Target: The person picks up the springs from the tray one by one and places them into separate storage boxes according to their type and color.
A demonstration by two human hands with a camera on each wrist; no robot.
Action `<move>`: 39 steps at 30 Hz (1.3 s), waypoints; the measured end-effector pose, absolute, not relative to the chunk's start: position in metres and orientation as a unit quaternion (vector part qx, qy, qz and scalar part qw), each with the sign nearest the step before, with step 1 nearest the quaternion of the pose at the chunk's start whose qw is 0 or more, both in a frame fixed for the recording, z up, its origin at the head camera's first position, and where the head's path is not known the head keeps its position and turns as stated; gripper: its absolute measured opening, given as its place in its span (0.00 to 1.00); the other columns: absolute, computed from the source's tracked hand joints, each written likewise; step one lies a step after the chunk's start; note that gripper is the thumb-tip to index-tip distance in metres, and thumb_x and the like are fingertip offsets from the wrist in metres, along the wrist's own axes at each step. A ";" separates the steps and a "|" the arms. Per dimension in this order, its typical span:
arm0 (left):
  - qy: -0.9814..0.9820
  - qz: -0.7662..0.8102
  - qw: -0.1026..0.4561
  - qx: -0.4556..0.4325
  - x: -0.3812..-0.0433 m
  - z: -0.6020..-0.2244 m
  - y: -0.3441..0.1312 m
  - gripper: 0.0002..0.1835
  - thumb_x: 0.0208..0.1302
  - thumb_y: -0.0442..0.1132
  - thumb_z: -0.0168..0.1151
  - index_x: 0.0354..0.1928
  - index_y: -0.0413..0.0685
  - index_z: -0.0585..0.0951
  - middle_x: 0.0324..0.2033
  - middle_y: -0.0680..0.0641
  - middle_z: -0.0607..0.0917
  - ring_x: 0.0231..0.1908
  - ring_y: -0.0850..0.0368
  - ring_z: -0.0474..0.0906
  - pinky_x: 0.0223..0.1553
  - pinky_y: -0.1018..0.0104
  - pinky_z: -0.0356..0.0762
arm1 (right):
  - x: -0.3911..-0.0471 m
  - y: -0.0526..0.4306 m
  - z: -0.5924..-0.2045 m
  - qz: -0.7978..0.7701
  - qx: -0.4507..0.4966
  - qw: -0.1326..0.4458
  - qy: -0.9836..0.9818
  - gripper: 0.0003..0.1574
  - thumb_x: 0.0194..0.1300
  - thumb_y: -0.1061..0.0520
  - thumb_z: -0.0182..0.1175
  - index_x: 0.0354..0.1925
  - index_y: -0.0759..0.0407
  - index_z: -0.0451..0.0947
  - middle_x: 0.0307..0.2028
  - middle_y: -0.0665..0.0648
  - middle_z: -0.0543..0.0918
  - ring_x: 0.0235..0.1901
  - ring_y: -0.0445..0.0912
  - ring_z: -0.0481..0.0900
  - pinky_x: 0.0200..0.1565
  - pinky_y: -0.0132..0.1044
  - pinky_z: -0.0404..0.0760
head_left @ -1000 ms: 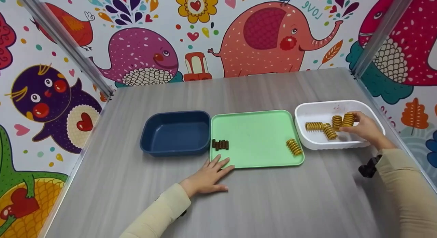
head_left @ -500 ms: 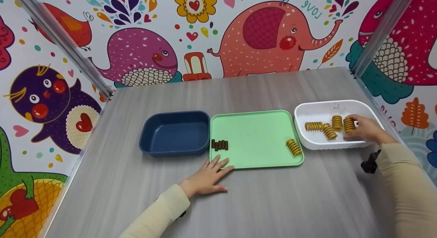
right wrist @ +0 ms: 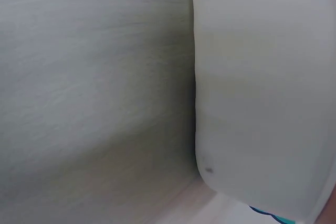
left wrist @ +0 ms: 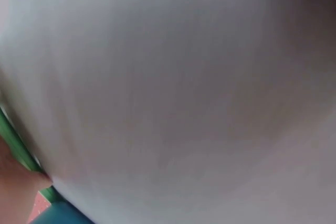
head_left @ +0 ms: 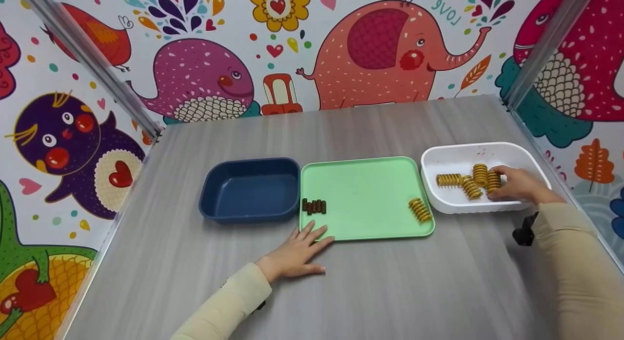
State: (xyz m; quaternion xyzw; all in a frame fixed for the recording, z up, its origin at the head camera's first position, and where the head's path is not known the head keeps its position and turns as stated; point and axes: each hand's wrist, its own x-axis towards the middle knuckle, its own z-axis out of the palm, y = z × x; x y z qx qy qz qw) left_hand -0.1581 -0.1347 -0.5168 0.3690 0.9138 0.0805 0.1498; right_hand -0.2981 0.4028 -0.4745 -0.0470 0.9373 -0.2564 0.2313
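Observation:
In the head view, my right hand [head_left: 521,185] reaches over the near right side of the white bin [head_left: 453,205]. Its thumb and fingers grip a yellow coil spring [head_left: 494,182] standing close beside another yellow spring [head_left: 480,174]. Two more lie to their left in the bin, one spring [head_left: 448,180] sideways and one spring [head_left: 471,187] slanted. My left hand [head_left: 295,254] lies with fingers spread, its fingertips at the near left edge of the green tray [head_left: 363,193]. Part of that hand [left wrist: 21,187] shows in the left wrist view.
A slanted yellow spring [head_left: 419,210] rests at the tray's right end. Several small dark brown ribbed pieces [head_left: 314,206] sit at its left end. A dark blue bin [head_left: 251,215] stands left of the tray. The white bin's outer wall [right wrist: 257,87] fills much of the right wrist view.
My right hand has lowered the gripped spring in the white bin, then shifted it slightly left against its neighbour. The left hand has stayed in place.

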 end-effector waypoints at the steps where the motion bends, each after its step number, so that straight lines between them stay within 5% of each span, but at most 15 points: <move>1: 0.913 0.082 0.150 0.370 -0.158 -0.516 -0.135 0.38 0.63 0.64 0.45 0.72 0.60 0.49 0.71 0.49 0.46 0.70 0.44 0.35 0.63 0.40 0.47 | -0.298 0.403 -0.474 -0.259 -0.047 0.233 0.936 0.53 0.52 0.45 0.67 0.62 0.73 0.53 0.59 0.78 0.57 0.50 0.65 0.60 0.56 0.65 0.56; 16: 0.913 0.085 0.141 0.373 -0.158 -0.517 -0.135 0.38 0.63 0.63 0.46 0.71 0.60 0.50 0.71 0.48 0.47 0.70 0.43 0.36 0.63 0.39 0.47 | -0.296 0.403 -0.469 -0.292 -0.032 0.257 0.921 0.58 0.53 0.44 0.66 0.67 0.69 0.46 0.63 0.78 0.49 0.57 0.71 0.52 0.57 0.68 0.51; 27: 0.914 0.082 0.151 0.368 -0.159 -0.518 -0.135 0.39 0.63 0.65 0.44 0.72 0.62 0.48 0.71 0.49 0.45 0.70 0.44 0.35 0.63 0.40 0.47 | -0.291 0.403 -0.460 -0.268 -0.090 0.191 0.940 0.47 0.55 0.51 0.65 0.63 0.72 0.55 0.58 0.79 0.58 0.53 0.71 0.56 0.53 0.67 0.56; 39: 0.913 0.083 0.146 0.372 -0.159 -0.518 -0.135 0.39 0.63 0.64 0.44 0.72 0.61 0.49 0.71 0.49 0.45 0.70 0.43 0.35 0.63 0.39 0.45 | -0.283 0.393 -0.444 -0.290 -0.115 0.175 0.934 0.46 0.56 0.51 0.64 0.65 0.68 0.54 0.61 0.77 0.56 0.57 0.72 0.54 0.53 0.68 0.58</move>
